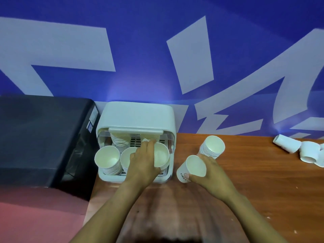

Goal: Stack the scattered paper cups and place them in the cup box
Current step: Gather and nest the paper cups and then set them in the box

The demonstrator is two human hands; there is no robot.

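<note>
At the far left sits a big black machine (43, 137) on the floor side of the table. Just beside it, on the brown wooden table (245, 199), stands the white cup box (136, 114) with its front open. Inside the box, at the left, a stack of paper cups (107, 159) stands with its mouth up. Next to it is a second stack (126, 158), partly hidden by the left hand (144, 162). More cups (120, 140) lie at the back of the box.

The left hand reaches into the box. Its fingers are curled round a third stack of cups (162, 154) at the right side of the box and grip it.

To the right of the box, the right hand (208, 174) holds a single cup (192, 168), tilted, with its mouth toward the camera. The thumb and fingers wrap round the cup's side.

Just behind that hand, a tall stack (213, 147) leans on the table.

Far to the right, near the blue and white wall (157, 50), a few loose cups (298, 148) lie on their sides on the table.
</note>
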